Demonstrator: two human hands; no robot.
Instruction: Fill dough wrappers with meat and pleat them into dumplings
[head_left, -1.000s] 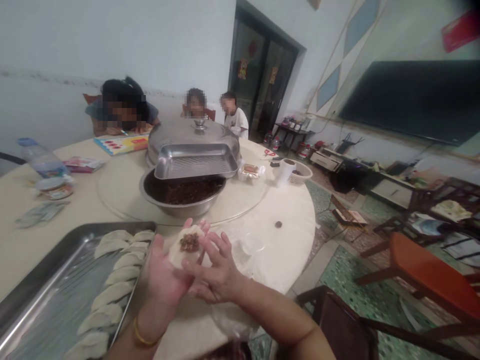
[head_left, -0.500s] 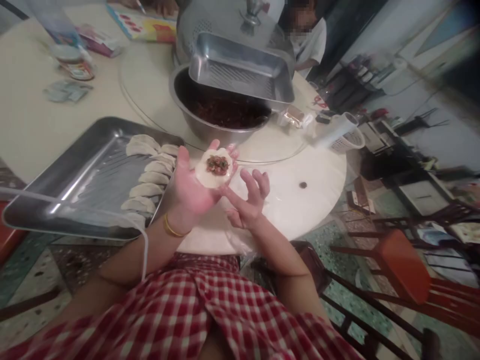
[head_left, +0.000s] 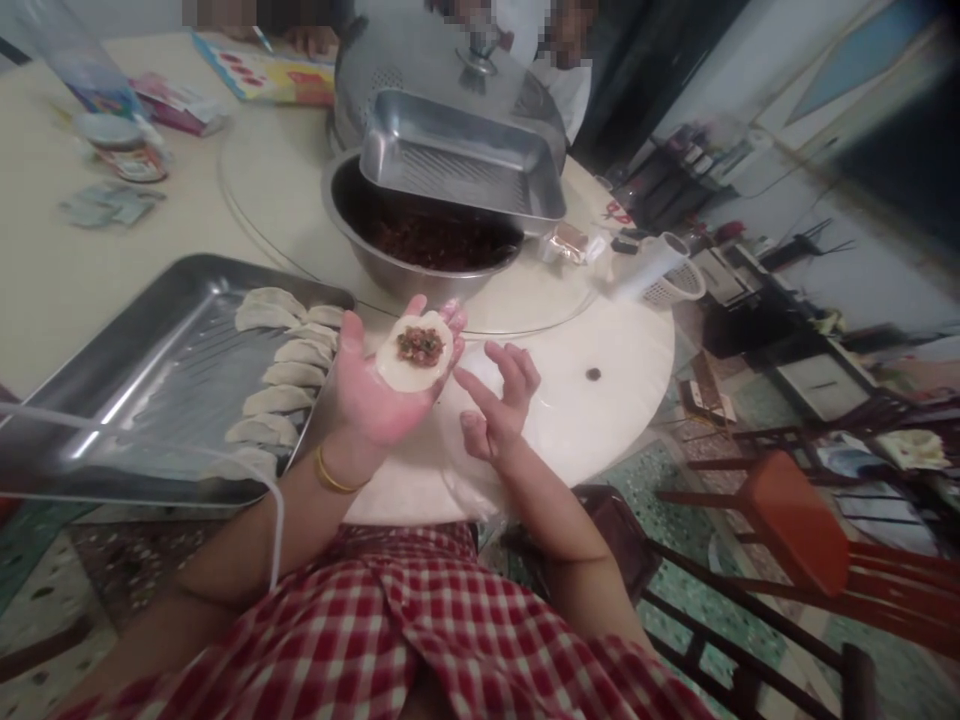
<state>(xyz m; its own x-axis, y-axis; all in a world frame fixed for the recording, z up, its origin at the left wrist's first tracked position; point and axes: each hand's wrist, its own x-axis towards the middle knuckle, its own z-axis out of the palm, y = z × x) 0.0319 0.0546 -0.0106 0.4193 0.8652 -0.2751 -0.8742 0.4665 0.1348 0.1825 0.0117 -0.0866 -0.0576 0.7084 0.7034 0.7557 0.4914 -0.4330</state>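
My left hand point(head_left: 382, 400) is palm up and carries a round dumpling wrapper point(head_left: 390, 372) across its palm and fingers. A small mound of minced filling point(head_left: 420, 347) with green bits sits on the wrapper, which lies flat and unfolded. Just to the right, my right hand point(head_left: 501, 398) holds nothing; its fingers are apart and partly curled, close to the left fingertips. Left of my hands is a metal tray point(head_left: 165, 370) with a row of folded dumplings point(head_left: 289, 374) along its right side. Beyond the hands stands a metal bowl point(head_left: 420, 270) of dark filling point(head_left: 435, 240).
A smaller metal tray point(head_left: 465, 165) rests over the bowl's far rim, before a large domed lid point(head_left: 450, 80). A jar point(head_left: 124, 150) and a bottle point(head_left: 75, 60) stand at left. A white cable point(head_left: 280, 520) crosses my left arm. Other people are across the table.
My right hand has come slightly away from the left fingers. The filled wrapper still lies on my left palm. The whole view has shifted a little.
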